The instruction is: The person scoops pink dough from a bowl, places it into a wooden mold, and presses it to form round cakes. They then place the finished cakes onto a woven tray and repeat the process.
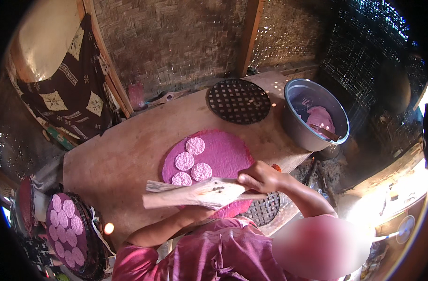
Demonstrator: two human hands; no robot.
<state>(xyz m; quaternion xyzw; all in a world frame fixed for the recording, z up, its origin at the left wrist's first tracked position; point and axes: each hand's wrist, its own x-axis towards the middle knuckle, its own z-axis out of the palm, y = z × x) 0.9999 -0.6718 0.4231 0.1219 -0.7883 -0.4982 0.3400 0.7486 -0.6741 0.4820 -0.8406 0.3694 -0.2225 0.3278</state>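
Note:
A pale, rough piece of split firewood lies crosswise in front of my body, above the near part of a round pink cloth. Its left end splits into two prongs, or is two pieces side by side; I cannot tell which. My right hand is closed round the wood's right end, thumb on top. Under its middle is my left hand, with the fingers hidden by the wood. Several pink-and-white textured discs rest on the cloth's left half, the nearest partly behind the wood.
The cloth lies on a brown tabletop. A dark round lattice tray is at the back. Right of it stands a grey basin holding pink paste. Another lattice tray is near my right arm. More discs cover a round pink tray at left.

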